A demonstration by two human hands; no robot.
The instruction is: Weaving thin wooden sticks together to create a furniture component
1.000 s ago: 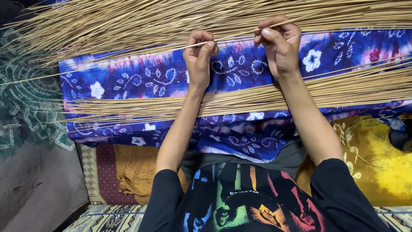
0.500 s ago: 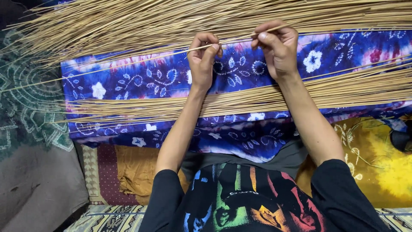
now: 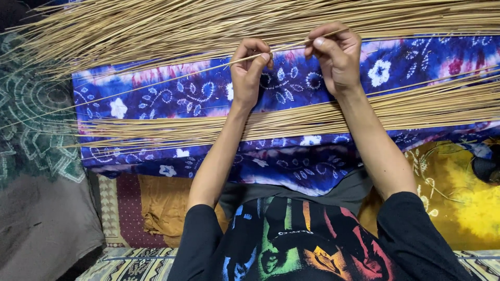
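My left hand and right hand each pinching one thin stick over the blue cloth, far pile of sticks above, near bundle under my wrists

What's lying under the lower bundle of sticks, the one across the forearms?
The lower bundle of sticks lies on the blue patterned cloth, which shows above and below it. Both forearms pass under the bundle. Whatever the cloth itself covers is hidden.

Two hands, one blue flowered cloth, two heaps of thin sticks, too many to count.
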